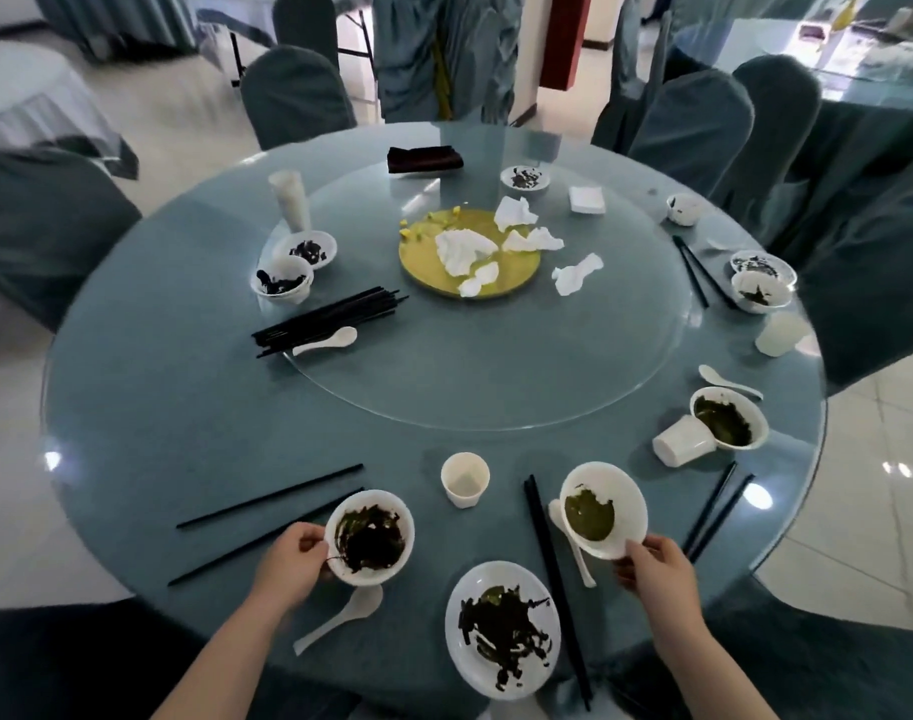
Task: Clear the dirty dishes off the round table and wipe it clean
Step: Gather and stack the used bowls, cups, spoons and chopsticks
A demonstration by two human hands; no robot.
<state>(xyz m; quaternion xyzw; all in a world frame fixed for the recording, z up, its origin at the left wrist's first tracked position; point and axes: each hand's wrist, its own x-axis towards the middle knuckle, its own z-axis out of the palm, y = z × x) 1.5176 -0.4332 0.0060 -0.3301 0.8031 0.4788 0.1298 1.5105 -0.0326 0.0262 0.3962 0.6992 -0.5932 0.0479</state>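
Observation:
My left hand grips the rim of a white bowl smeared with dark food at the near edge of the round table. My right hand holds a second white bowl with green residue, tilted toward me. Between them lies a dirty white plate. A paper cup stands just beyond. White spoons and black chopsticks lie beside the bowls.
A glass turntable carries a yellow plate with crumpled napkins, a chopstick bundle, small bowls and a dark cloth. More dirty bowls and cups line the right rim. Covered chairs ring the table.

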